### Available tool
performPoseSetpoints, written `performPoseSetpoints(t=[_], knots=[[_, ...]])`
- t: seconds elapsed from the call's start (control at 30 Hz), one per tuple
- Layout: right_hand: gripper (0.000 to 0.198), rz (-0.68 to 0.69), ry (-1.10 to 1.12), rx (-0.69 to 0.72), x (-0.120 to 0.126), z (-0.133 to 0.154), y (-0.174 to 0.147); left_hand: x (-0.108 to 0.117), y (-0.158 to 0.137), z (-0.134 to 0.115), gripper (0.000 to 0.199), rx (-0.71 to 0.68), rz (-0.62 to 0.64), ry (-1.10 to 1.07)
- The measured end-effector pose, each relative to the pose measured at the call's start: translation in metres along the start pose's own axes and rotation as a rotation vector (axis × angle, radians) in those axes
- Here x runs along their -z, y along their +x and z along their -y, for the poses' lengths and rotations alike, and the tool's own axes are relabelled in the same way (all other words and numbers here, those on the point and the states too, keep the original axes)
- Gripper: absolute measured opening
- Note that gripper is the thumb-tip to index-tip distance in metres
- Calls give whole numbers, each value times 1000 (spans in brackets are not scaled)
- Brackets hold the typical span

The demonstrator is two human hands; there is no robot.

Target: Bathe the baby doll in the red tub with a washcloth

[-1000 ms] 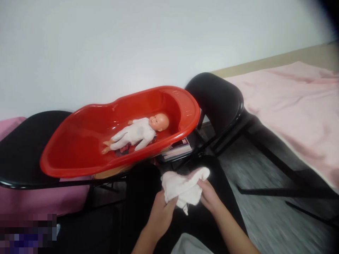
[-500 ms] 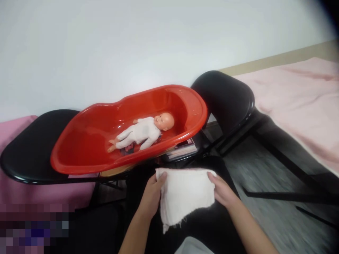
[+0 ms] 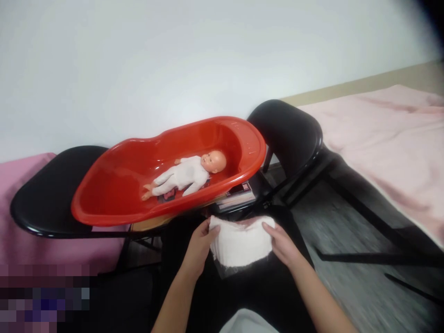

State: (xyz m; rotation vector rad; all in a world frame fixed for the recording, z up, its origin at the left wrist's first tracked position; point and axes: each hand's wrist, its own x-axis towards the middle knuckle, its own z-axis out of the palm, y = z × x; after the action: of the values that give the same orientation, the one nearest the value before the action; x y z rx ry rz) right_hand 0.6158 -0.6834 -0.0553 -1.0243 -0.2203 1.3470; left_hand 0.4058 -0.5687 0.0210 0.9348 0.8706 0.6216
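Observation:
A white gauze cloth with a frayed lower edge is stretched between my hands, above my dark-clothed lap. My left hand pinches its left upper corner, thumb on top. At the right upper corner, my right hand grips it the same way; the fingers behind the cloth are hidden. Beyond the hands stands a red baby bathtub. In it lies a baby doll on its back, with a white cloth body and its bald head to the right. Something dark and patterned shows beneath the doll.
Black chairs stand at the left and right of the tub. Books or papers lie under the tub's right end. Pink cloth covers a surface at the right; more pink fabric is at the left. A pale wall rises behind.
The cloth has moved slightly, its lower edge has swung up and it looks shorter, with the upper edge now sagging. Both hands keep their hold. The doll lies as before.

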Motion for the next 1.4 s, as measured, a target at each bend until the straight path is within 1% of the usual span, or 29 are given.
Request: performPoseSetpoints(t=[0.07, 0.17, 0.23, 0.3, 0.4, 0.47, 0.53, 0.63, 0.73, 0.8, 0.9, 0.97, 1.03, 1.1, 1.17, 1.2, 1.23, 1.33, 1.4], knots=[[31, 64, -6, 8, 3, 0, -2, 1, -1, 0, 30, -5, 15, -35], [39, 108, 70, 70, 13, -2, -6, 1, -4, -1, 28, -16, 51, -166], [46, 123, 102, 92, 17, -4, -7, 1, -7, -3, 29, 2, 89, -199], [49, 163, 76, 70, 18, -7, -7, 2, -9, -5, 35, 23, 109, -185], [37, 217, 0, 20, 9, -7, -7, 1, -11, -5, 40, 38, 112, -148], [28, 216, -36, -5, 1, -5, -7, -1, -11, -4, 37, 62, 162, -103], [26, 208, -72, -25, -6, -3, -6, -3, -10, -2, 34, 92, 192, -57], [30, 165, -70, -24, -7, 0, -6, -3, -8, 2, 32, 107, 123, -34], [40, 61, -14, -19, 1, 1, -7, -1, -5, 5, 27, 65, 41, -30], [40, 49, -20, -4, 8, -1, -7, 2, -5, 6, 23, 22, -1, -43], [23, 86, -91, 48, 13, -4, -7, 6, -7, 5, 9, -57, -43, -112], [12, 110, -144, 39, 11, -5, -6, 7, -9, 5, 20, -118, -53, -162], [7, 132, -143, 27, 7, -5, -5, 7, -10, 6, 22, -152, -73, -204], [7, 103, -91, 35, 2, -5, -2, 4, -9, 7, 17, -132, -118, -217], [8, 11, -37, 61, 0, -3, 1, 1, -6, 7, 11, -88, -147, -211], [10, -36, -26, 70, -1, -3, 2, -1, -5, 6, 12, -68, -159, -207], [17, -67, -23, 74, 0, -2, 3, -2, -4, 5, 17, -52, -173, -209], [33, -81, -29, 101, 2, 0, 4, -2, -3, 4, 29, -33, -196, -229], [33, -79, -22, 103, 3, -1, 4, -2, -4, 4, 30, -28, -185, -240]])
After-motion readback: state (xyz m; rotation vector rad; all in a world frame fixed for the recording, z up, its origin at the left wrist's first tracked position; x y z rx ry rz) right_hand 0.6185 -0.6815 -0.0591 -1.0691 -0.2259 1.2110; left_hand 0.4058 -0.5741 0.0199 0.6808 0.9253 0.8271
